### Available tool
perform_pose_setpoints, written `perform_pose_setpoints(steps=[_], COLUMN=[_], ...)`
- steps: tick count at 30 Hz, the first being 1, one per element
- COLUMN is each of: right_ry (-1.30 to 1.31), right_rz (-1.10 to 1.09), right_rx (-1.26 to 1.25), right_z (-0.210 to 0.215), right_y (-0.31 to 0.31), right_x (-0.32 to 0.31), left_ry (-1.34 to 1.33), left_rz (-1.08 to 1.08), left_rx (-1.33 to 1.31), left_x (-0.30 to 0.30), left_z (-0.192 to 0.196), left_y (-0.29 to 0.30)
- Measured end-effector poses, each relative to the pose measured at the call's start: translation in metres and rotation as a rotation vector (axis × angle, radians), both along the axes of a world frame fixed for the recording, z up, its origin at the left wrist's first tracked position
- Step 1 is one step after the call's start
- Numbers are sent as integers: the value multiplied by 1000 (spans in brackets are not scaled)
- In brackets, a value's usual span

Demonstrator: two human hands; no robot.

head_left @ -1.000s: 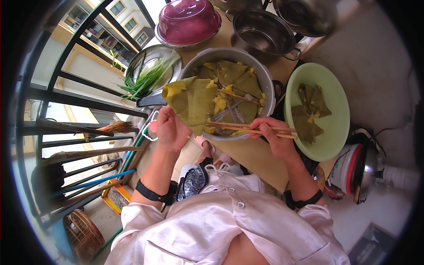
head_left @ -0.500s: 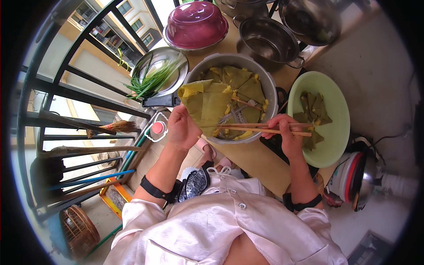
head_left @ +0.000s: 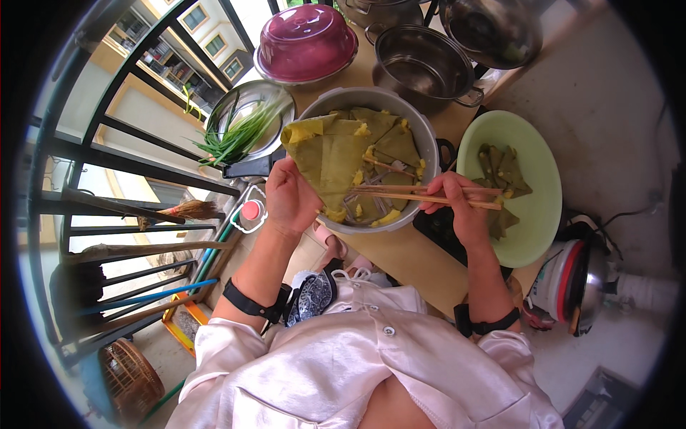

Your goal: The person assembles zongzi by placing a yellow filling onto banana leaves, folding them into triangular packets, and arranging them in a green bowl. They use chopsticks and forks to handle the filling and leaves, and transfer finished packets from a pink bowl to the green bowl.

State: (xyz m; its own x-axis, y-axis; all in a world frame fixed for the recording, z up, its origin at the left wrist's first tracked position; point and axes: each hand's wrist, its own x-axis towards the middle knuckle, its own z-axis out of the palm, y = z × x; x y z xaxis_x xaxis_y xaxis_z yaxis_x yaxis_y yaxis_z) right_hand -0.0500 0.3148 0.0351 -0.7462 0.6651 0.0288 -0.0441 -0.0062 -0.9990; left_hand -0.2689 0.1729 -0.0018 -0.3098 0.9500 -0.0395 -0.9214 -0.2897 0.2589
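Observation:
My left hand point(head_left: 289, 196) grips a broad, folded olive-green leaf point(head_left: 325, 159) by its near left edge, above the left part of a grey metal pot point(head_left: 433, 136). Yellow food bits cling to the leaf. A pair of wooden chopsticks point(head_left: 414, 191) is held in my right hand point(head_left: 461, 207) at the pot's right rim, with the tips reaching the leaf's right edge; I cannot tell if they pinch it. Inside the pot lie more green leaf-wrapped pieces point(head_left: 389, 139) with yellow bits, and a perforated metal piece point(head_left: 375, 205) shows partly between them.
A pale green basin point(head_left: 539, 193) with several leaf-wrapped pieces stands right of the pot. Beyond are a dark steel pot point(head_left: 425, 61) and a red cover point(head_left: 307, 39). A steel plate of green onions point(head_left: 243, 136) sits at left, beside the railing point(head_left: 114, 154). A kettle point(head_left: 593, 282) is at right.
The chopsticks and my right hand have moved slightly away from me, their tips higher along the leaf's edge. My left hand keeps its grip on the leaf. The whole view has shifted a little.

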Motion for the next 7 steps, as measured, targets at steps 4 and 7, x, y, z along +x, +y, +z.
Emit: perform_pose_setpoints(steps=[4, 7], right_ry=[110, 93], right_rz=[-238, -295], right_rx=[248, 616], right_z=[17, 40], right_y=[8, 11], right_x=[-4, -12], left_ry=[-15, 107], left_rz=[-44, 7], left_rx=[31, -135], left_x=[2, 15], left_z=[-4, -9], left_y=[1, 12])
